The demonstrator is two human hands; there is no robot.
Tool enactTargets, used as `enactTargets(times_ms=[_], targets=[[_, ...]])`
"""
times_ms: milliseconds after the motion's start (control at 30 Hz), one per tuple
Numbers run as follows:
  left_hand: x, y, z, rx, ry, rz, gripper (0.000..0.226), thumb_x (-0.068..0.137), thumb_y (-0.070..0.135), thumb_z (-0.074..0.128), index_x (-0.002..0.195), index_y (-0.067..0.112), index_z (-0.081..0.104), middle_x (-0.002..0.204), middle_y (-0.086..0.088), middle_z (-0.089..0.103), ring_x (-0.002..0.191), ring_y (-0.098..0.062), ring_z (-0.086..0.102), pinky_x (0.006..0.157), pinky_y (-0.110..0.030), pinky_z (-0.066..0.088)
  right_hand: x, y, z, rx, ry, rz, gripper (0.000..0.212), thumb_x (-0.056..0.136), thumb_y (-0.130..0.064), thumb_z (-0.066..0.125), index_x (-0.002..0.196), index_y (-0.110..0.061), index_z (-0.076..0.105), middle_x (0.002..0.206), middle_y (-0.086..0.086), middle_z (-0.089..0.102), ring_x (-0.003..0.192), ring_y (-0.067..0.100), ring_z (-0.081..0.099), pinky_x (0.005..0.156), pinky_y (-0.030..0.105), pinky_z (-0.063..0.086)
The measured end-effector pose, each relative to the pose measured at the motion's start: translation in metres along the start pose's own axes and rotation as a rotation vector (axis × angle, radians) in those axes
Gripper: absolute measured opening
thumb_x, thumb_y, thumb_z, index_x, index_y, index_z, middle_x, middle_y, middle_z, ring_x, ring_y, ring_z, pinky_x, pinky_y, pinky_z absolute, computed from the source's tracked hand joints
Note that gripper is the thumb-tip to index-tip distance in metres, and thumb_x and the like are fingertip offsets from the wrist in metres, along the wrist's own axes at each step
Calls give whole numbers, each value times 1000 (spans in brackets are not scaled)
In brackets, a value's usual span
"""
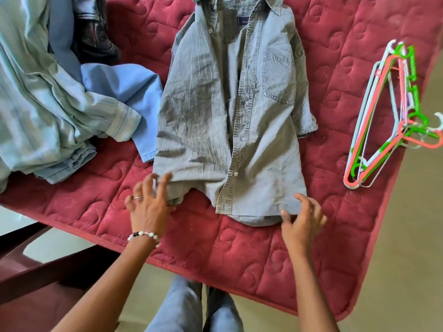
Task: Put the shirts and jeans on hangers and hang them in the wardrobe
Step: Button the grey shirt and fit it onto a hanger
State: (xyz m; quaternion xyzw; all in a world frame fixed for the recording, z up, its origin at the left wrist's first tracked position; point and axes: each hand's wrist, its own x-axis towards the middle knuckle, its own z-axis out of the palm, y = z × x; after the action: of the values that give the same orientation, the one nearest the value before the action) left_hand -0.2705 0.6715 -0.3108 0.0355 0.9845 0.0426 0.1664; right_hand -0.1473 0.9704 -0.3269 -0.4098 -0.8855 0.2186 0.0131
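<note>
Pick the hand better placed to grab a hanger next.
Right. The hangers lie at the mattress's right edge, on the right hand's side; the left hand would have to cross the grey shirt.

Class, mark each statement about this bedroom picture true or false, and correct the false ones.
1. The grey denim shirt lies spread flat on the red mattress. True.
2. The plastic hangers lie left of the shirt. False: they lie to its right, near the mattress edge.
3. The left hand touches the shirt's bottom hem. True.
4. The right hand holds a hanger. False: it is at the shirt's hem.
5. The pile of blue clothes is already on hangers. False: it lies loose on the mattress.
</note>
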Motion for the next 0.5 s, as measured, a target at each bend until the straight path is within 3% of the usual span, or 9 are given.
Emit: enactTargets(times_ms=[67, 133, 233, 300, 400, 500], targets=[[-2, -17, 5, -137, 92, -116, 60, 75, 21, 72, 130, 35, 52, 124, -6, 51, 110, -35, 47, 82, -52, 42, -5, 23, 0, -4, -87, 83, 68, 63, -7, 84, 126, -12, 59, 130, 18, 52, 117, 39, 48, 95, 39, 27], [4, -25, 7, -253, 124, -127, 48, 78, 5, 64, 120, 26, 63, 109, -9, 61, 99, -37, 56, 75, -48, 48, -4, 27, -1, 66, -98, 161, 73, 62, -4, 84, 129, -12, 57, 129, 19, 54, 117, 39, 48, 97, 42, 29], [12, -15, -3, -435, 204, -190, 38, 79, -1, 58, 109, 17, 70, 98, -8, 69, 90, -29, 62, 80, -37, 47, 7, 18, 3, 248, -62, 294, 62, 64, 2, 79, 121, -13, 61, 112, 17, 62, 105, 38, 54, 97, 50, 40], [16, 0, -13, -704, 242, -409, 28, 83, 6, 57, 106, 15, 70, 91, -1, 67, 82, -17, 61, 81, -30, 46, 12, 14, 8, 397, -32, 389, 47, 66, 3, 72, 107, -19, 66, 101, 12, 64, 95, 35, 59, 89, 51, 48], [21, 9, -19, -1331, 207, -730, 15, 83, 9, 57, 91, 14, 68, 75, -1, 60, 68, -12, 54, 69, -31, 47, 16, -11, 0, 655, 43, 580, 27, 78, 1, 58, 91, -22, 62, 90, 6, 62, 79, 23, 57, 73, 32, 51], [21, 6, -35, -1503, 192, -742, 17, 88, 11, 53, 78, 23, 61, 65, 9, 60, 61, -5, 55, 67, -28, 49, 20, -37, -21, 1176, 181, 828, 21, 92, 2, 48, 91, -17, 57, 78, -3, 57, 64, 11, 57, 48, 19, 46]])
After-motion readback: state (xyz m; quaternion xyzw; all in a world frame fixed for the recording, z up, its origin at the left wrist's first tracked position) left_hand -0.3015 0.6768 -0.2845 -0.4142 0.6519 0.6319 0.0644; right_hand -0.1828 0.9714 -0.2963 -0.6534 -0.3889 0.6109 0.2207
